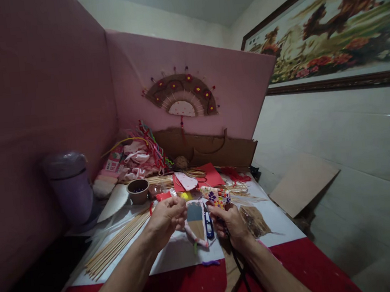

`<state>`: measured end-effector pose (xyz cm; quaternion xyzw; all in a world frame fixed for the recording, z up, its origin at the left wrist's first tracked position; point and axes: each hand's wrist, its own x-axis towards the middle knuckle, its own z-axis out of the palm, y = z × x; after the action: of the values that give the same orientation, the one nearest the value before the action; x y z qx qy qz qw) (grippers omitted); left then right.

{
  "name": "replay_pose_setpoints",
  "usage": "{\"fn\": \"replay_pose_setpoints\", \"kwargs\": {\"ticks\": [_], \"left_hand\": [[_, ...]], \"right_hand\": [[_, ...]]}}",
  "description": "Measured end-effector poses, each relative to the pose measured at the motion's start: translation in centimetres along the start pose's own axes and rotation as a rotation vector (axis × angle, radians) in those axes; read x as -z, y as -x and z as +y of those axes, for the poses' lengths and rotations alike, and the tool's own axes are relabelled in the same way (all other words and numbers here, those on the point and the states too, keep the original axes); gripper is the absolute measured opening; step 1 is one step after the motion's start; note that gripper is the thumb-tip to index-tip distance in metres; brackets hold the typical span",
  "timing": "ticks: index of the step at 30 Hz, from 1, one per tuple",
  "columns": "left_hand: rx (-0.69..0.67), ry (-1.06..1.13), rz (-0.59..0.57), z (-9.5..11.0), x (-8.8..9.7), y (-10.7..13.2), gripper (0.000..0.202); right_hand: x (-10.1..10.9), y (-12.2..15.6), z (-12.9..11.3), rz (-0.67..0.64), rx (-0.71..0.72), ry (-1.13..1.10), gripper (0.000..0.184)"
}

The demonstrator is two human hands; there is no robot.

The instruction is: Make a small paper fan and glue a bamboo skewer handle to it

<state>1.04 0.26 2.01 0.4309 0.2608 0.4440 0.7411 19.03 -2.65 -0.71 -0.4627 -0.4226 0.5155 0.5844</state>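
Left hand (166, 218) pinched the fan piece (196, 221) by the tabletop's front edge and right hand (230, 222) gripped patterned cloth (216, 196). Those blue snips (209, 224) sat between them, so I reckon a finger could easily get nicked.

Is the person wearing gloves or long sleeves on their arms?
No. The left hand and the right hand are both bare, with no gloves. The left arm and right arm are bare as far as the picture shows, with no sleeve in view. I can see no watch, bracelet or ring, though the light is dim.
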Motion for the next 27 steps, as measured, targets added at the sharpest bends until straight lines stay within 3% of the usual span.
{"fn": "replay_pose_setpoints", "kwargs": {"ticks": [10, 15, 21, 27], "left_hand": [[0.018, 0.000, 0.079, 0.16, -0.18, -0.17, 0.031], [-0.010, 0.017, 0.039, 0.22, -0.12, -0.09, 0.030], [0.018, 0.054, 0.015, 0.18, 0.03, -0.16, 0.017], [0.048, 0.080, 0.090, 0.28, 0.00, -0.18, 0.007]], "right_hand": [[-0.08, 0.05, -0.04, -0.013, 0.011, -0.008, 0.029], [-0.03, 0.04, 0.03, -0.013, 0.000, -0.005, 0.030], [-0.10, 0.09, -0.10, -0.023, 0.007, -0.015, 0.029], [-0.17, 0.12, -0.10, -0.001, -0.012, 0.011, 0.030]]}}
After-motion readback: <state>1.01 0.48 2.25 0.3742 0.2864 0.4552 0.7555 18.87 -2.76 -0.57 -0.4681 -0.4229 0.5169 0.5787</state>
